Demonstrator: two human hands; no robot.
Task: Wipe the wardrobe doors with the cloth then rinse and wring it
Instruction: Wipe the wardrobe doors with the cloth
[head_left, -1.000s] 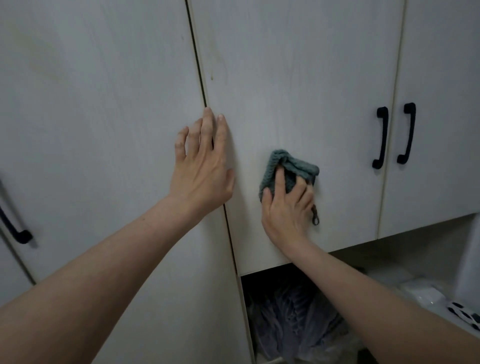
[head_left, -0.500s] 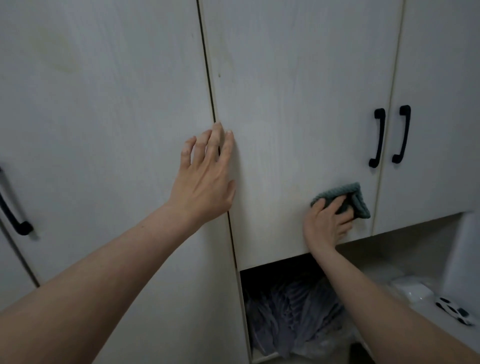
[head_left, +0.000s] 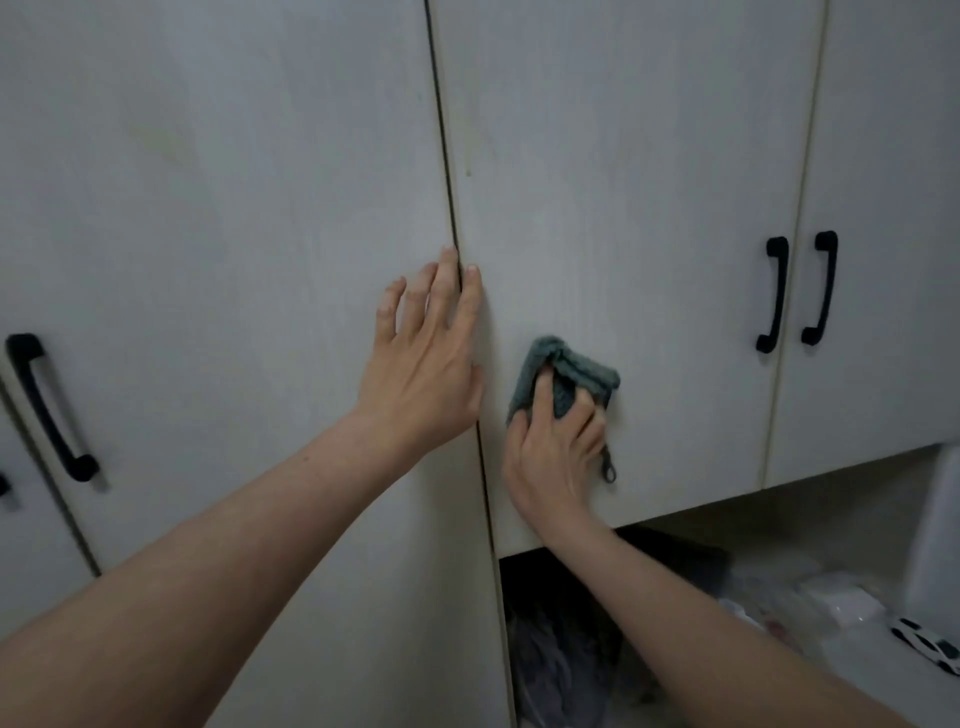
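right hand (head_left: 553, 449) bunches the green cloth (head_left: 563, 376) against the middle door (head_left: 623, 208), center frame | left hand (head_left: 426, 358) flat, fingers straight, over the door seam | black handles (head_left: 797, 293) at right

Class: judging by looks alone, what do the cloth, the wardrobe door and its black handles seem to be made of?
Cloth: soft knitted or terry fabric, ribbed texture, teal. Wardrobe door: probably laminated board, matte pale wood-grain print. Black handles: likely painted metal or plastic; smooth, matte; cannot tell which.
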